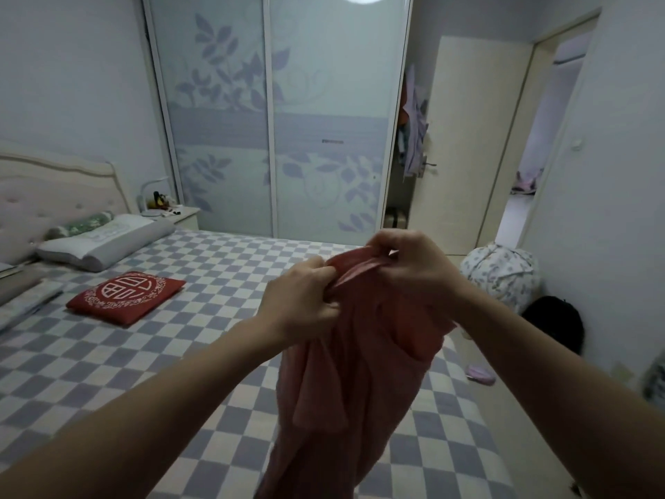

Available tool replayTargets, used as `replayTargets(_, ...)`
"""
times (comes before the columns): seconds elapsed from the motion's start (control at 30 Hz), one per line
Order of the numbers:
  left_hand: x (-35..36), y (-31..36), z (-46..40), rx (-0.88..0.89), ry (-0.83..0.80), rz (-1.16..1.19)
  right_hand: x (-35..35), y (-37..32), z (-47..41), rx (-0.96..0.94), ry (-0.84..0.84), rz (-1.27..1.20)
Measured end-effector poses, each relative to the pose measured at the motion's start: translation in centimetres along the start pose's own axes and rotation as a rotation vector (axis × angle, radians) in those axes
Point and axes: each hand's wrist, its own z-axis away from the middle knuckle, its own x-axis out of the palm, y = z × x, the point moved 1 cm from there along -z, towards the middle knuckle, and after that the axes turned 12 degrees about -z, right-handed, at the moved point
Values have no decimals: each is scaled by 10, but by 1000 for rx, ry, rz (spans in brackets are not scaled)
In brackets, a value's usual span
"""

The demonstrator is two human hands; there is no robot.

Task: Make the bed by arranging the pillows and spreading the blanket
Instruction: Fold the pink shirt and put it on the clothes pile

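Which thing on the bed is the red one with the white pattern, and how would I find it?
Start at the padded headboard on the left and come down past the grey pillow onto the checked bed cover. The flat red cushion lies there alone. Only it bears a round white emblem; the pink blanket is plain and held in both hands.
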Motion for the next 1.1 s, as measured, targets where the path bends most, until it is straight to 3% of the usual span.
replayTargets(0.23,35,-9,28,-98,-150,202,-21,-5,0,3,130,137)
replayTargets(0.3,40,-17,35,-123,-172,368,-35,-5,3,13,146,146)
replayTargets(0.37,38,-22,36,-133,-147,511,-48,-5,6,68,33,163)
replayTargets(0.47,25,-26,32,-122,-159,546,-62,-5,19,242,-172,147)
replayTargets(0.5,21,-27,29,-137,-190,582,-69,-5,23,316,-196,70)
replayTargets(0.57,11,-24,21,-193,-256,817,-83,-3,27,428,-134,-308)
replayTargets(0.67,-2,-15,-6,-256,-215,1279,-95,42,31,435,228,-1072)
replayTargets(0.73,-5,-7,-22,-342,-233,1421,-63,90,55,559,253,-1360)
replayTargets(0.87,17,-15,-28,-504,-485,1431,46,118,129,757,-184,-1627)
replayTargets(0.9,23,-24,-25,-596,-482,1465,60,112,135,764,-273,-1711)
replayTargets(1.0,53,-55,5,-897,-282,1906,60,87,121,688,-160,-1685)
replayTargets(1.03,72,-61,28,-996,-271,1934,59,82,112,637,-132,-1647)
replayTargets(1.1,110,-56,88,-1156,-517,1642,60,75,99,593,-122,-1524)
